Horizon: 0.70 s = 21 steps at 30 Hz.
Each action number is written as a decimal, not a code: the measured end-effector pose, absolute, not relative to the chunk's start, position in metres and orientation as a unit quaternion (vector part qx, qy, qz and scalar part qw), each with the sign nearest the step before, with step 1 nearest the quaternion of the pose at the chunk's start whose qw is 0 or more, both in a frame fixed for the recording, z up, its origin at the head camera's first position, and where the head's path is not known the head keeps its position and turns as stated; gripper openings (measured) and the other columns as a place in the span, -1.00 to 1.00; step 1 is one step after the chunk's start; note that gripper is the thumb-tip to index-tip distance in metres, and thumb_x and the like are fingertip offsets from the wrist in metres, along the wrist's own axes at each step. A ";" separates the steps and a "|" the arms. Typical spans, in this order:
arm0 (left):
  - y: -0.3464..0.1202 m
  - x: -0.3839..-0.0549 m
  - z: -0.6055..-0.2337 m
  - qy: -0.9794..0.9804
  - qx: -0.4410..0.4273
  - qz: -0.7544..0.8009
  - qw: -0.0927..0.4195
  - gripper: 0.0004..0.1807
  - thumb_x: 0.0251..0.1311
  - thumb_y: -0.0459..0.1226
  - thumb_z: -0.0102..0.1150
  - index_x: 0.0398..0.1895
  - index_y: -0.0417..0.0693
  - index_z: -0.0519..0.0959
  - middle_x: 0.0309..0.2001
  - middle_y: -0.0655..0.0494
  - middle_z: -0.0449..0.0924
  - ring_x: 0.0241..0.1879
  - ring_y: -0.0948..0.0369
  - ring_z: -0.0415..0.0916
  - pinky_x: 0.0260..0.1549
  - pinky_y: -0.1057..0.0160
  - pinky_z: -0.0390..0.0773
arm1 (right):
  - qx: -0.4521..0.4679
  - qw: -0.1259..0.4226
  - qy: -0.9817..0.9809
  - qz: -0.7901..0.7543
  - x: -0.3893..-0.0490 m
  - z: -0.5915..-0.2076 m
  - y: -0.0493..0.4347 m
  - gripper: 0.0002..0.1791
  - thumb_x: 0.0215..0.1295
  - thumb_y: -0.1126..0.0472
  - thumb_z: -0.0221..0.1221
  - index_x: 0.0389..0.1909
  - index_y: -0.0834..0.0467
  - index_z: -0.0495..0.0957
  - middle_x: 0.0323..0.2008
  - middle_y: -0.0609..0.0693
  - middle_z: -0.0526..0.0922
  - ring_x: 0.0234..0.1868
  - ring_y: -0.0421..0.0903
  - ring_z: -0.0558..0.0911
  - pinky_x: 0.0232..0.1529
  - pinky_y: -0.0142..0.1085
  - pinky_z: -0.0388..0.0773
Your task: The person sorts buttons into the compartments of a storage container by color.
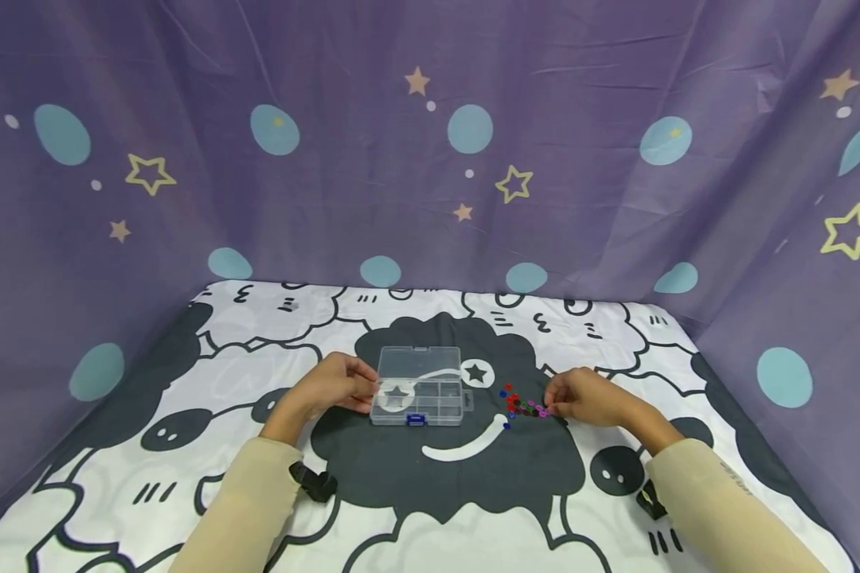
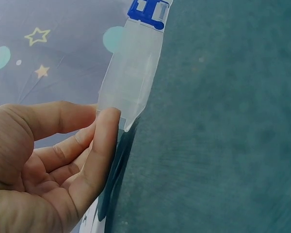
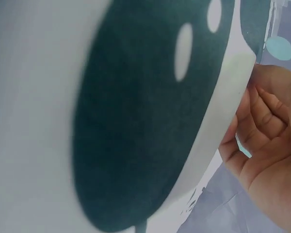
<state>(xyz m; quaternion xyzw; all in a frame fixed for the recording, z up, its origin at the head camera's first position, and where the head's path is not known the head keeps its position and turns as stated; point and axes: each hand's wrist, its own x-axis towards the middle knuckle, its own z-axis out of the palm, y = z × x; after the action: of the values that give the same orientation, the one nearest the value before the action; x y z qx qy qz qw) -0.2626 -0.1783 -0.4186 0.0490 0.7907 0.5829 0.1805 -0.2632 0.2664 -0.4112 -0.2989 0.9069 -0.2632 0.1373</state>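
Clear plastic makes up the shallow compartment box (image 1: 440,403) sitting roughly midway between the side edges of the tabletop (image 1: 444,549), which is spread with a black-and-white sheep-print cloth (image 1: 473,477). From where I stand, its transparent lid (image 1: 430,360) lies folded back toward the tabletop's far edge, while a small bright-blue plastic latch (image 1: 416,419) marks the side facing the person. I can see the big dark sheep of the cloth through it.

The person's left hand (image 1: 337,386) is at the end of the box nearer the tabletop's left edge, thumb and fingers bent in and gripping that end; the left wrist view shows the grip close up.

Off toward the tabletop's right edge, well apart from the left hand, lies a loose scatter of tiny red, blue, green, dark and purple pieces (image 1: 512,407), just beside the box. The right hand (image 1: 584,395) reaches to the scatter's right end, its fingers bent and their tips drawn together right at the purple pieces (image 1: 542,411). Whether anything is pinched there I can't tell; the cloth hides those fingertips in the right wrist view.

Beyond the far edge hangs a purple curtain (image 1: 373,223) printed with stars and pale-blue ovals.
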 end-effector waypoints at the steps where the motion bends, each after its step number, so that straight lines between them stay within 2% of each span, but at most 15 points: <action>1: -0.178 -0.263 -0.419 0.791 0.049 0.583 0.180 -0.73 0.29 -0.47 0.26 0.00 -0.49 0.57 -0.21 -0.21 0.65 -0.43 0.12 0.68 -0.35 0.13 0.80 | -0.303 0.137 0.906 -0.262 -0.263 -0.411 0.267 -0.92 0.32 0.35 0.32 -0.34 0.12 0.66 -0.50 -0.17 0.65 -0.50 -0.30 0.51 -0.45 -0.43 0.48; 9: -0.177 -0.262 -0.419 0.790 0.050 0.585 0.179 -0.74 0.28 -0.48 0.26 -0.02 -0.48 0.57 -0.23 -0.19 0.64 -0.45 0.12 0.67 -0.37 0.14 0.79 | -0.356 0.137 0.891 -0.246 -0.263 -0.410 0.267 -0.85 0.30 0.45 0.21 -0.36 0.14 0.61 -0.53 -0.22 0.58 -0.52 -0.35 0.44 -0.49 -0.44 0.42; 14: -0.176 -0.262 -0.418 0.786 0.050 0.589 0.178 -0.73 0.28 -0.48 0.26 -0.01 -0.50 0.57 -0.23 -0.20 0.64 -0.45 0.12 0.67 -0.37 0.13 0.80 | -0.354 0.148 0.895 -0.229 -0.263 -0.411 0.267 -0.82 0.31 0.45 0.16 -0.37 0.10 0.58 -0.58 -0.28 0.47 -0.56 -0.36 0.39 -0.52 -0.46 0.36; 21: -0.174 -0.262 -0.418 0.790 0.040 0.587 0.175 -0.75 0.28 -0.48 0.27 -0.02 -0.48 0.59 -0.23 -0.21 0.65 -0.45 0.11 0.69 -0.38 0.12 0.80 | -0.359 0.140 0.891 -0.241 -0.266 -0.411 0.267 -0.81 0.31 0.47 0.13 -0.38 0.12 0.59 -0.58 -0.27 0.45 -0.56 -0.35 0.38 -0.53 -0.45 0.35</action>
<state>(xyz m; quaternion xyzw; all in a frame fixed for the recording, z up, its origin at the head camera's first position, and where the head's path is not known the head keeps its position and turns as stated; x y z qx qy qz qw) -0.2618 -0.1740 -0.4178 0.0400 0.7895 0.5868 0.1752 -0.2658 0.2668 -0.4110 -0.3586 0.8908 -0.2413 0.1404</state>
